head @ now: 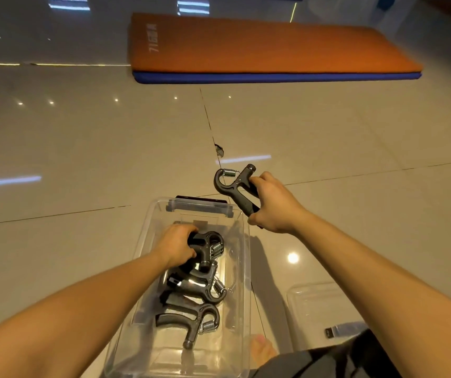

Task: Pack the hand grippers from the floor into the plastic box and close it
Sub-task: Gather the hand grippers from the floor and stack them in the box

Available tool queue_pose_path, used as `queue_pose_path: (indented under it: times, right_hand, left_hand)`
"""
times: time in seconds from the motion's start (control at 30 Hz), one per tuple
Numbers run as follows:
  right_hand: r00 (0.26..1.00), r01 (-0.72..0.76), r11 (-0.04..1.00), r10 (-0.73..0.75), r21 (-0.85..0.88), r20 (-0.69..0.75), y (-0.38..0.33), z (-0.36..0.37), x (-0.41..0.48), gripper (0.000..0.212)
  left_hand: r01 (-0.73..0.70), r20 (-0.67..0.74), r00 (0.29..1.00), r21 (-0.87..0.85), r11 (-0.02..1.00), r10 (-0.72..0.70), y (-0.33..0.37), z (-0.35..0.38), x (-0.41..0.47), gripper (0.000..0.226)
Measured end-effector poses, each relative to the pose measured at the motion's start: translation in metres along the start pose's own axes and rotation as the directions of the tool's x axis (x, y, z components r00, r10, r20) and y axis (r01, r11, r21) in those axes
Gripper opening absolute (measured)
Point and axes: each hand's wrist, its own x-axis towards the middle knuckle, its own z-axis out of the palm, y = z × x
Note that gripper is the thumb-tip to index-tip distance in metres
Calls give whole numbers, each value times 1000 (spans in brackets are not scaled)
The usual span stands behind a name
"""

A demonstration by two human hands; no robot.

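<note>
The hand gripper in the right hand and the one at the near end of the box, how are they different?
The held gripper is outside the plastic box; the near gripper lies inside it. The right hand grips the held gripper's handles; no hands touch the near gripper. The held gripper's spring is at its far end; the near gripper's is on its right. Both are dark with a metal spring.

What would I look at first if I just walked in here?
Probably the black gripper in the right hand, held just past the clear box. Next, the left hand gripping a second gripper inside the box. Far back, a big orange mat lies on the floor.
</note>
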Motion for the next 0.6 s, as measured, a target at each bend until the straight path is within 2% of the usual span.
queue_pose_path:
  times: [0.2,0.37,0.6]
  right_hand:
    - [1000,25,1000,-25,8,16,1,4,12,68]
    - [999,41,999,-42,18,22,6,9,16,67]
    - [998,59,998,-60,23,36,11,11,15,64]
  left_hand:
    - [-19,-81,996,222,975,38,-5,19,2,65]
    - [26,-148,989,121,992,-8,-10,29,-4,69]
    - [49,-114,993,120,992,-35,-4,23,-5,74]
